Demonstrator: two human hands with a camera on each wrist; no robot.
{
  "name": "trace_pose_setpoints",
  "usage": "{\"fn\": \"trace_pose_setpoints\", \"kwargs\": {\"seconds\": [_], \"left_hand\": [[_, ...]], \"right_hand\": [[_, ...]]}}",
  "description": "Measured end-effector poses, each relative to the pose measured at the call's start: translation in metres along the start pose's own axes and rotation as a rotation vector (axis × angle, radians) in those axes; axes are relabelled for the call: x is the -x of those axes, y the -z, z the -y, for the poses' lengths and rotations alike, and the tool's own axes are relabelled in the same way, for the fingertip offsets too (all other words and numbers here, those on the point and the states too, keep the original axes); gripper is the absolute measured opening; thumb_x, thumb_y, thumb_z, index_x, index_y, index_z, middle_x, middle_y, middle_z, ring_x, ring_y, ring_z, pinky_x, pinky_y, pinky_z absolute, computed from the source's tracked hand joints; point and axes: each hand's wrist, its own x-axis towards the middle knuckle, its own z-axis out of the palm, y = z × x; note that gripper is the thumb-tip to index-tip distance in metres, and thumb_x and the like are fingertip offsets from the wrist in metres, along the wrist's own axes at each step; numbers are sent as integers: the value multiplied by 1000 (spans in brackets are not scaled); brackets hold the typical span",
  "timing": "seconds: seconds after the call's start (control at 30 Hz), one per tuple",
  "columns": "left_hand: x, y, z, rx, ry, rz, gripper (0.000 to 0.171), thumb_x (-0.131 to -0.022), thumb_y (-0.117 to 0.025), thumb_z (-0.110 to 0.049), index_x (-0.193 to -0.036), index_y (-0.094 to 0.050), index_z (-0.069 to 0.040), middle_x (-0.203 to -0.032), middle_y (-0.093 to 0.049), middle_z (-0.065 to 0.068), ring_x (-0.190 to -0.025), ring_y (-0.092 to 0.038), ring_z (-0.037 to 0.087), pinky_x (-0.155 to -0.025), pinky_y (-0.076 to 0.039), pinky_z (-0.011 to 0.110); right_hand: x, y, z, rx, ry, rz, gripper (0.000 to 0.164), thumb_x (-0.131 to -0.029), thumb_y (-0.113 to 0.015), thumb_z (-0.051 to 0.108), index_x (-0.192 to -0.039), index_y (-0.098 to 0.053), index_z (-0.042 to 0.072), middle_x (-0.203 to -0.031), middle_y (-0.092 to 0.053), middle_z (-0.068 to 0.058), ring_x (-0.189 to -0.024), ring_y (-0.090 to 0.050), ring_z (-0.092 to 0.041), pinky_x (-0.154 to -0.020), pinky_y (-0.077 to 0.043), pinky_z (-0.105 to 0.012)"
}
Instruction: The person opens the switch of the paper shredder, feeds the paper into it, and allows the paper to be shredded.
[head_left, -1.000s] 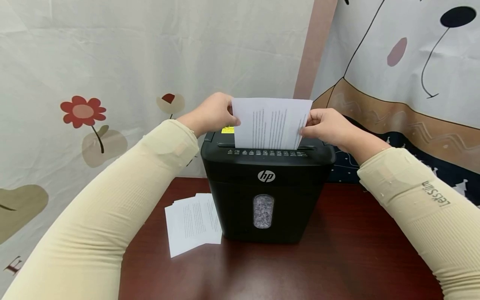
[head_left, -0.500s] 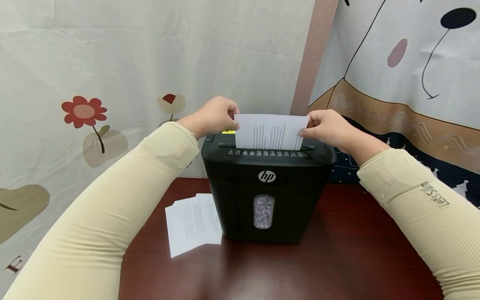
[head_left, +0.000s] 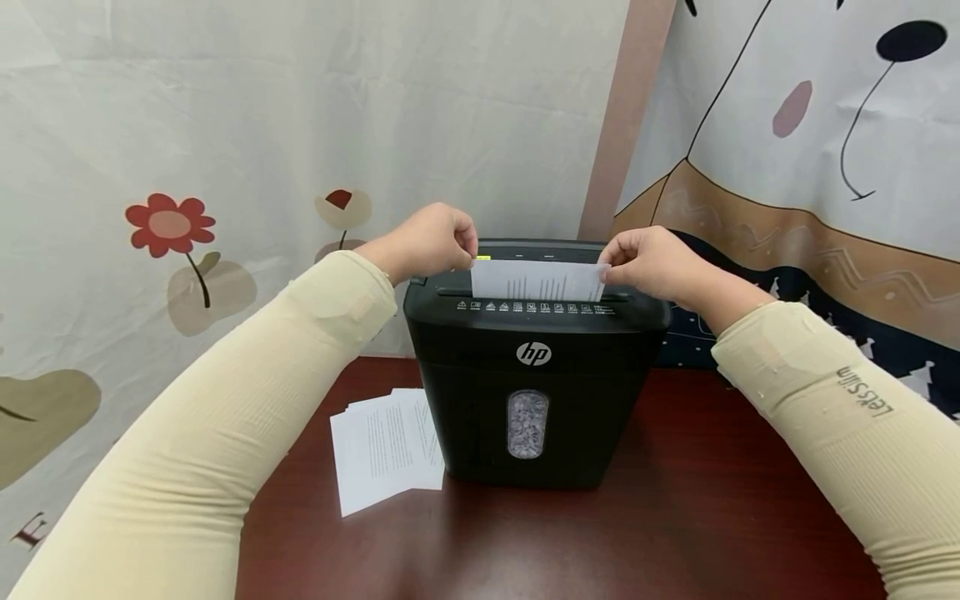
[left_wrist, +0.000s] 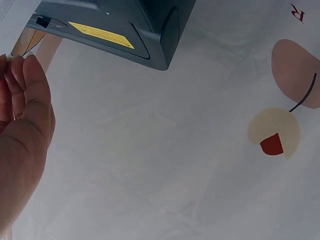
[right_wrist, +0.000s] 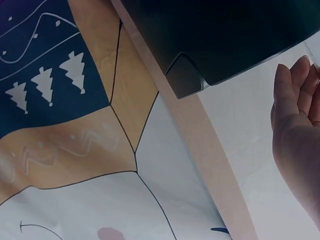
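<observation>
A printed sheet of paper (head_left: 536,281) stands upright in the feed slot of a black HP paper shredder (head_left: 480,367); only a low strip of it shows above the slot. My left hand (head_left: 435,242) pinches the sheet at its upper left corner. At the upper right corner my right hand (head_left: 648,262) holds it between thumb and fingers. In the left wrist view the left hand (left_wrist: 27,105) shows curled fingers below the shredder's edge (left_wrist: 110,30). The right wrist view has the right hand (right_wrist: 300,100) at its right edge, fingers bent.
Several printed sheets (head_left: 386,450) lie on the dark red table (head_left: 525,542), left of the shredder. Paper shreds (head_left: 528,425) show through the shredder's front window. A patterned curtain (head_left: 225,108) hangs close behind.
The sheet has sunk further into the shredder's slot, so much less of it shows. The left hand has come down with it; the right hand has lowered slightly.
</observation>
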Motion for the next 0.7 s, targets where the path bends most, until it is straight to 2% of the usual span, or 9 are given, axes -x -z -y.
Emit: {"fn": "trace_pose_setpoints", "kwargs": {"seconds": [0.37,0.7], "left_hand": [[3,-1,2,7,6,-6,7,-80,-55,2,-80,-56,-5,-81,-55,7,-71,-47,21,-62,-40,31],[5,-2,5,-14,10,-18,11,-81,-62,-5,-90,-56,-4,-96,-57,10,-90,-50,23,-77,-43,36]], "right_hand": [[3,-2,1,50,44,9,13,-86,-57,7,-97,-61,2,-98,-59,-12,-91,-53,-24,-80,-43,-42],[7,-3,2,59,58,-19,13,-86,-58,7,-97,-61,2,-93,-60,-9,-87,-54,-22,-75,-44,-37]]}}
